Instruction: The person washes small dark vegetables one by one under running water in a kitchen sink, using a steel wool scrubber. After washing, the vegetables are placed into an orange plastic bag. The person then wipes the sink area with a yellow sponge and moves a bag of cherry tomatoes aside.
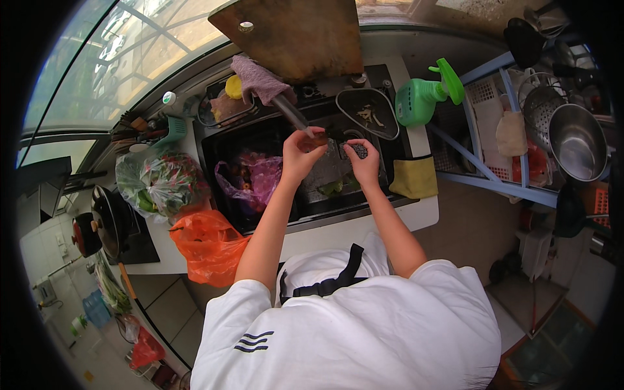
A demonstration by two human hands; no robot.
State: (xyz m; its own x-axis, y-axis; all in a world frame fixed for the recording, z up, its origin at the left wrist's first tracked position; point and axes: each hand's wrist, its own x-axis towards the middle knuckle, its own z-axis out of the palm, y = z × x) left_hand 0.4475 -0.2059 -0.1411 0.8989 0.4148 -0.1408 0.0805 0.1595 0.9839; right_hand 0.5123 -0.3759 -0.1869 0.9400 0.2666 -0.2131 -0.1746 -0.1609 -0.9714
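Note:
Both my hands are above the right basin of a black double sink (291,222). Between the thumb and fingers of my left hand (298,157) is a small reddish-brown item (319,140), its kind hard to make out. My right hand (366,168) pinches a grey steel-wool scrubber (360,150). The faucet (291,113), with a pink towel (263,80) draped over it, reaches toward my left hand. Green leaf scraps (331,188) lie in the basin below. In the left basin sits a pink plastic bag (270,187) with small round produce in it.
A triangular strainer (390,127) with scraps stands behind my right hand, near a green spray bottle (418,103). A yellow cloth (414,179) hangs over the counter's right edge. Bagged vegetables (168,180) and an orange bag (209,248) are at left. A wooden board (302,36) leans behind.

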